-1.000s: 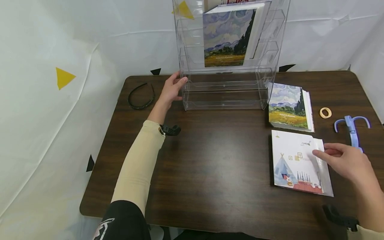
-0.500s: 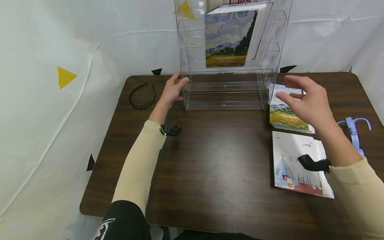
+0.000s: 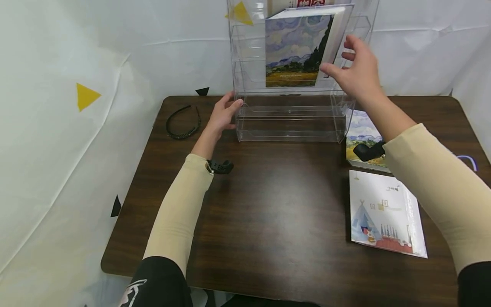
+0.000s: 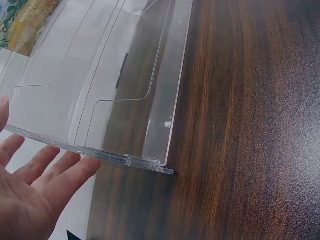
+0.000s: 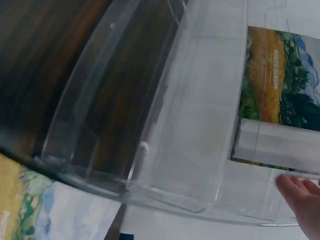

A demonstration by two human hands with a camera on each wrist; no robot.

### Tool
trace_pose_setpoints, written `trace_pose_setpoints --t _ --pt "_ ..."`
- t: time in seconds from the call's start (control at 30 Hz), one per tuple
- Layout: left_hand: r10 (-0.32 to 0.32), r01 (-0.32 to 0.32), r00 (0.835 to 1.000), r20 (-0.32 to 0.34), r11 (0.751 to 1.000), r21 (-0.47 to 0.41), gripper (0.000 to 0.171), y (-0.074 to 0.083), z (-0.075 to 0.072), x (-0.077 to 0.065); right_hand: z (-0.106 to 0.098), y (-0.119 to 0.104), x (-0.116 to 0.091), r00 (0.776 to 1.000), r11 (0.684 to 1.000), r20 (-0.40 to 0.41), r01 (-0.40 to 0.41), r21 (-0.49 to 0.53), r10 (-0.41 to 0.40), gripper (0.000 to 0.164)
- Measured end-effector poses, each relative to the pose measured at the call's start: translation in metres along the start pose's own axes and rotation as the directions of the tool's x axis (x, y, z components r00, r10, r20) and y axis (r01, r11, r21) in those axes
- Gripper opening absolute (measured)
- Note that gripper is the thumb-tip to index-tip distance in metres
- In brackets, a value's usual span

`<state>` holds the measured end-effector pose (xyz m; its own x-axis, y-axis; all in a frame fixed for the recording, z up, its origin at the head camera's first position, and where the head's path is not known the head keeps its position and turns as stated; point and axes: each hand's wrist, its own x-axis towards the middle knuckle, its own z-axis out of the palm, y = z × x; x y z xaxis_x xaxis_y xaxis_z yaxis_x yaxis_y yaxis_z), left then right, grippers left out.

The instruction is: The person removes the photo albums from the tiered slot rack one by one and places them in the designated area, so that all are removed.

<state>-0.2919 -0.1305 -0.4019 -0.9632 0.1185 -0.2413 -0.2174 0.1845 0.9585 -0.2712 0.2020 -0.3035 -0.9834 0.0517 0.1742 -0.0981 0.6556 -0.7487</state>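
Observation:
A clear plastic rack (image 3: 287, 135) stands at the back of the table, its tiers sloping upward. In it leans a photo album (image 3: 293, 51) with a painted landscape cover, turned slightly so that its white page edges face right. My left hand (image 3: 221, 111) touches the rack's lower left side with spread fingers, as the left wrist view also shows its fingertips (image 4: 90, 165) along the side panel. My right hand (image 3: 358, 68) reaches over the rack's right side, fingers loosely bent and apart, with the thumb close to the album's right edge. Nothing is held in it.
A second landscape photo album (image 3: 362, 128) lies right of the rack, partly under my right forearm. Nearer lies a white album (image 3: 383, 213) with a tent drawing. A black headband (image 3: 184, 135) lies at left; part of a blue hooked object (image 3: 469, 160) shows at right.
My right hand has left the white album and moved up and left, over the landscape album, to the album in the rack. My left hand stays on the rack's side.

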Motion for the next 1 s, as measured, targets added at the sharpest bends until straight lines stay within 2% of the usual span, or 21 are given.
trace_pose_setpoints --t 0.2,0.5,0.63,0.73,1.0 --pt "-0.026 0.026 1.0 0.015 1.0 -0.006 0.063 0.016 0.002 -0.013 0.006 -0.004 0.015 0.999 0.998 0.007 -0.044 -0.039 0.045 0.087" --pt "0.016 -0.016 1.0 -0.009 1.0 -0.008 0.064 -0.003 0.0 0.003 0.01 -0.009 0.025 0.995 0.995 0.003 -0.099 -0.033 0.099 0.074" --pt "0.035 -0.035 0.999 -0.018 0.999 0.001 0.063 -0.006 0.001 0.006 0.009 -0.004 0.026 0.999 1.0 0.053 0.001 -0.003 -0.001 0.071" --pt "0.037 -0.037 0.999 -0.021 0.999 -0.002 0.062 -0.006 0.001 0.007 0.01 0.001 0.026 0.993 0.996 0.083 0.088 0.019 -0.089 0.066" --pt "-0.008 0.008 1.0 0.004 1.0 -0.01 0.062 -0.002 0.003 0.004 0.006 0.003 0.02 0.99 0.99 0.019 0.137 0.031 -0.138 0.057"
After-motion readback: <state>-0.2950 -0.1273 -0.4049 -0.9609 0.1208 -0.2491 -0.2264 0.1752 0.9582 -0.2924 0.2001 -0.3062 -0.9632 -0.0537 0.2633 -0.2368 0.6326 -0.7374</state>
